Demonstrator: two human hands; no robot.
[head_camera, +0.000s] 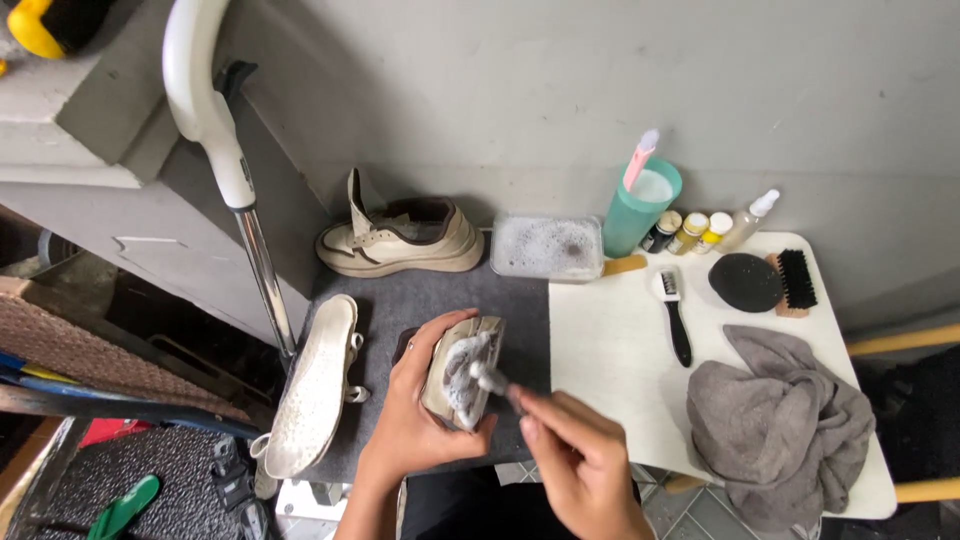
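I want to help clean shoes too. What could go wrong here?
The left hand holds a soapy shoe while the right hand scrubs it with a brush; wet foam might make it slip. The tub of suds sits close behind and could get bumped and spill. The other shoe lies near the mat's edge and might fall.

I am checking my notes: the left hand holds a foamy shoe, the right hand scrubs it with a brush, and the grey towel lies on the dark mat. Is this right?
Not quite. In the head view the grey towel lies on the white table, not on the dark mat. The rest holds: the left hand holds the foamy shoe, and the right hand scrubs it with a brush.
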